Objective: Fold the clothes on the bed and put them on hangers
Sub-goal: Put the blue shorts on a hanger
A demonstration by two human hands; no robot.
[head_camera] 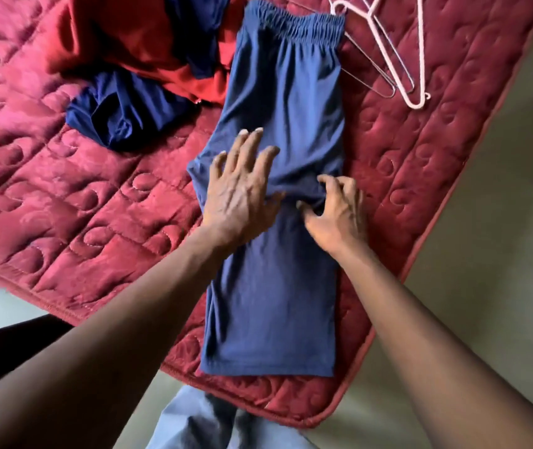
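Navy blue trousers (pixel 286 102) lie folded lengthwise on the red quilted bed (pixel 64 196), elastic waistband at the far end, hem near the bed's front edge. My left hand (pixel 242 189) rests flat on the cloth near its middle with fingers spread. My right hand (pixel 336 215) sits just to the right, fingers curled and pinching a wrinkle of the trousers' fabric. Pink hangers (pixel 398 56) lie on the bed beyond the waistband, to the right.
A heap of red clothing (pixel 135 37) and a crumpled navy garment (pixel 122 115) lie on the bed at the far left. The bed's corner and right edge border a pale floor (pixel 485 238). My light blue trouser legs (pixel 194 419) show below.
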